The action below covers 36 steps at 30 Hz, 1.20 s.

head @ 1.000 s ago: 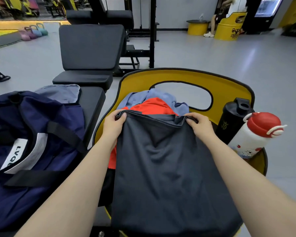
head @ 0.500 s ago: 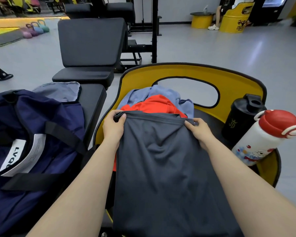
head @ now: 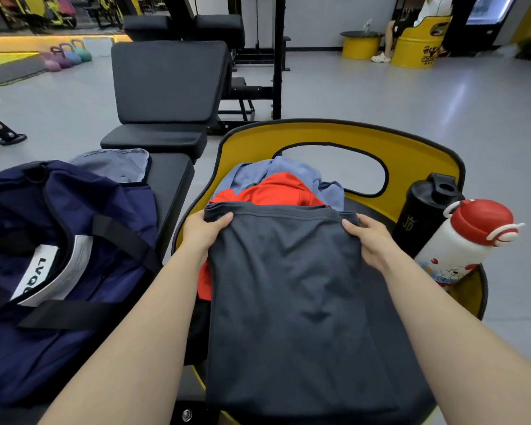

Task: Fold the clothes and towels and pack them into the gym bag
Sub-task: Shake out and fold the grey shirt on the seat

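Bag (head: pixel 59 271): sitting on bench (head: pixel 169 179), left of chair (head: pixel 334 136).
Clothes pile (head: pixel 276 191): lying on chair seat.
Bottles (head: pixel 460 246): standing at chair's right.

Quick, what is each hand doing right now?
Left hand: fingers curled, gripping the far left corner of the dark grey fabric garment.
Right hand: fingers curled, gripping its far right corner.

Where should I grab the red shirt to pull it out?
Probably the red shirt's far bunched part, from above. It sticks out beyond the grey shirt, which covers the rest and is held by both hands.
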Available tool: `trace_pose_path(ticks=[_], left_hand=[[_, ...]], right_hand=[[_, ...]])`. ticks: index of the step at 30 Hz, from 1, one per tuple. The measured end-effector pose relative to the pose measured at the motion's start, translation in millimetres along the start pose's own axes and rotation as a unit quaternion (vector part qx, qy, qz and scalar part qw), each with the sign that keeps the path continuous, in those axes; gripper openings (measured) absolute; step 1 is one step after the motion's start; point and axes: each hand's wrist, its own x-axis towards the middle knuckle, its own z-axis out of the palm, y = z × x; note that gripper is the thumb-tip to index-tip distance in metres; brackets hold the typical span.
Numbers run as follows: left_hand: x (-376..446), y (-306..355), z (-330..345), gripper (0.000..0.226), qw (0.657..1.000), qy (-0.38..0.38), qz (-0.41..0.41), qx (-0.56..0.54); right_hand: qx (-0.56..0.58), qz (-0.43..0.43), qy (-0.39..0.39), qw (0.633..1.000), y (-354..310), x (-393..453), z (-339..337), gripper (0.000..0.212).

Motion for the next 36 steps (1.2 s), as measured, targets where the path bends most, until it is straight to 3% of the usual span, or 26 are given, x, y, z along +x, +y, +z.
trace_pose_path(ticks=[10, 21, 36], left_hand=[[-19, 16, -12, 0.016, 0.996, -0.044, 0.048, -0.059], [-69, 49, -34, 0.012, 0.987, -0.037, 0.081, -0.132], [-160, 76, -63, 0.009, 0.979, -0.049, 0.187, -0.07]], right_hand=[[-0.024, -0.04, 0.024, 0.999, -25, -20, -5, 0.024], [-0.106, -0.12, 0.016, 0.987, -74, -78, -10, 0.012], [-0.112, -0.144, -0.003, 0.983, -113, -195, -49, 0.014]])
